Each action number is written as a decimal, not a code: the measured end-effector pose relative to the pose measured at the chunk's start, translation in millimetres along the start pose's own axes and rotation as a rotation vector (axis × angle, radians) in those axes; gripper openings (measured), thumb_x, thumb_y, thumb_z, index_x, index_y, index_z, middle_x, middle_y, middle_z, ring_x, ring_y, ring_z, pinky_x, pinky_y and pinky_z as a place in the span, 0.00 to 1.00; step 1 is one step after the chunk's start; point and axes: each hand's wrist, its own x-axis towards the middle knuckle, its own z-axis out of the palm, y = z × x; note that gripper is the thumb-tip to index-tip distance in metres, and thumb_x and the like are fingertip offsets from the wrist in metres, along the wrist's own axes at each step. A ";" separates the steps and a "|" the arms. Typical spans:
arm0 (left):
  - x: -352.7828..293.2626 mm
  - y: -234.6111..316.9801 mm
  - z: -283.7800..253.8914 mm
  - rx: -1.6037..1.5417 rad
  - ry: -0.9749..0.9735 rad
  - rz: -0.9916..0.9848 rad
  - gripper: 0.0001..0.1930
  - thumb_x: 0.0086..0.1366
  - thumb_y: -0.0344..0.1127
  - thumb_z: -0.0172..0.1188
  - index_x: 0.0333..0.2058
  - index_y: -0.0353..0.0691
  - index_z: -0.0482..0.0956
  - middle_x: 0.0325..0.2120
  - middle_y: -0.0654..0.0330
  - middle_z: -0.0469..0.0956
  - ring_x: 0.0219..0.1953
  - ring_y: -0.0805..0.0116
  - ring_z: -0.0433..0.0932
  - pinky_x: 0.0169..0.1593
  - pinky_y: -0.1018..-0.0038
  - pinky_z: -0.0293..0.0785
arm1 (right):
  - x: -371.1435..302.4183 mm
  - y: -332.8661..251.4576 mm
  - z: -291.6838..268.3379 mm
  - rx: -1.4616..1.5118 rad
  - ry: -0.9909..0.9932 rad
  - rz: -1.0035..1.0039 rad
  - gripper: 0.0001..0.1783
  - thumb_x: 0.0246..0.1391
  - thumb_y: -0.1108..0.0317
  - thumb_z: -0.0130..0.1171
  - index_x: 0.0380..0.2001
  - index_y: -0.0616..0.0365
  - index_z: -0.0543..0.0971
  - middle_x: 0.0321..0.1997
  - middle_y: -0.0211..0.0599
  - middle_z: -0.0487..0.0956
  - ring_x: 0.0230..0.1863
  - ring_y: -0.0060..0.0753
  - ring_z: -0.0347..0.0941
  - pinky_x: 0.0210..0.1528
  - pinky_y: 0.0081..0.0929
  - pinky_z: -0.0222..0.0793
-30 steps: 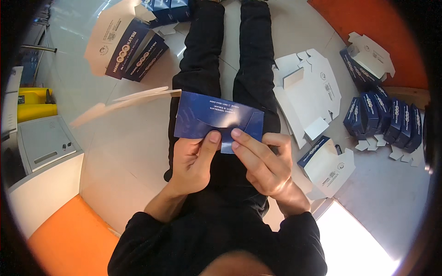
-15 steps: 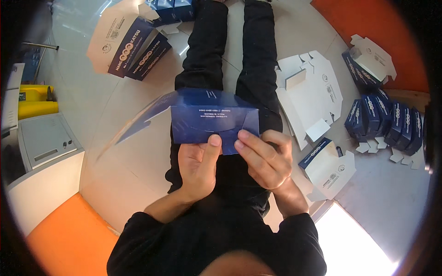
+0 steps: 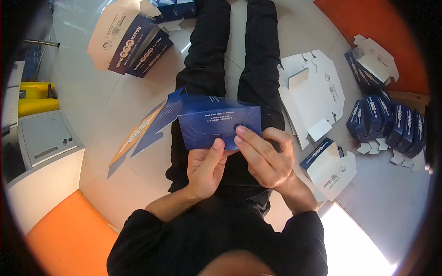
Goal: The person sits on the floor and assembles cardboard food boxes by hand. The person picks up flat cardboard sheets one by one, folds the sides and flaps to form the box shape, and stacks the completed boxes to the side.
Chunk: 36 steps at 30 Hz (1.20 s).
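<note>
Running this remotely, I've got left hand and right hand gripping the blue folding carton's front panel along its near edge, long axis left-right ahead of both.

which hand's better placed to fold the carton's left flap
Probably the left hand: the flap extends toward its side, while the right hand touches the blue carton farther right.

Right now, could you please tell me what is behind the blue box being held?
Black trousers and pale floor show around the blue box; whatever its panels cover cannot be seen.
</note>
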 end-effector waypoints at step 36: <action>62.3 50.3 40.6 1.107 -0.419 0.525 0.23 0.66 0.20 0.60 0.58 0.28 0.66 0.55 0.50 0.72 0.55 0.64 0.76 0.58 0.70 0.74 | 117.7 -12.7 -57.1 0.104 0.431 -0.263 0.17 0.45 0.65 0.69 0.39 0.59 0.84 0.45 0.36 0.80 0.43 0.40 0.76 0.39 0.32 0.71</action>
